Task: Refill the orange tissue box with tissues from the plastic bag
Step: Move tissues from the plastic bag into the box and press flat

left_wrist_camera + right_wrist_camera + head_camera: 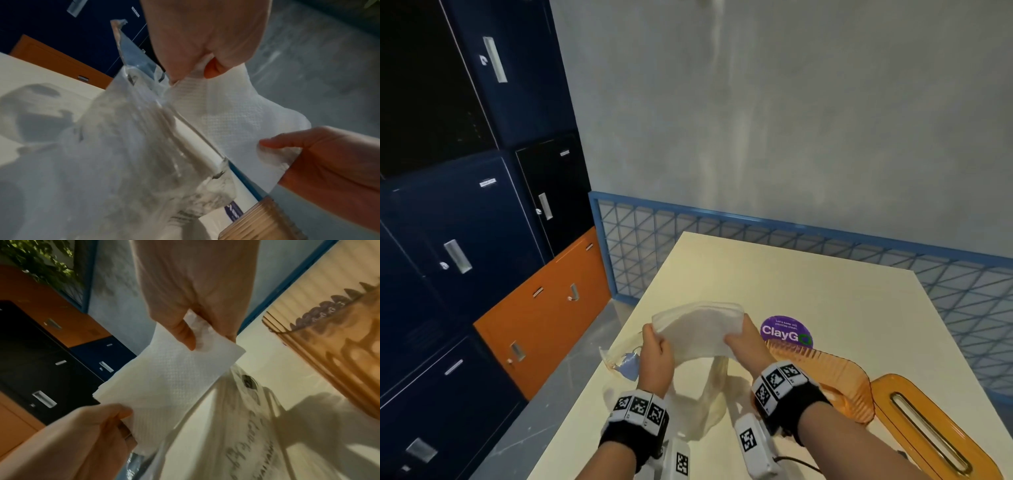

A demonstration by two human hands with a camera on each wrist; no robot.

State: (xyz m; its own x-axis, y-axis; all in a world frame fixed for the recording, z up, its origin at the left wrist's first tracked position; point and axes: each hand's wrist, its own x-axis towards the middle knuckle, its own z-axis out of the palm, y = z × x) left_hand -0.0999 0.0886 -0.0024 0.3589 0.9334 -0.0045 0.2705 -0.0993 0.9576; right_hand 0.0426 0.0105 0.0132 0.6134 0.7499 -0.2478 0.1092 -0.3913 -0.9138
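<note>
Both hands hold a stack of white tissues (698,329) in the air above the cream table (825,291). My left hand (654,346) pinches its left end, thumb under, as the left wrist view shows on the tissues (236,126). My right hand (739,337) grips the right end. The clear plastic bag (688,404) hangs crumpled beneath the stack and reaches the table; it is also in the wrist views (123,146) (246,426). The ribbed orange tissue box (842,383) stands open just right of my right wrist. Its slotted orange lid (928,428) lies beside it.
A purple round sticker (786,332) is on the table behind the box. Dark blue and orange lockers (482,257) fill the left side. A blue lattice fence (791,246) runs behind the table, and the table's left edge (599,377) drops to the floor.
</note>
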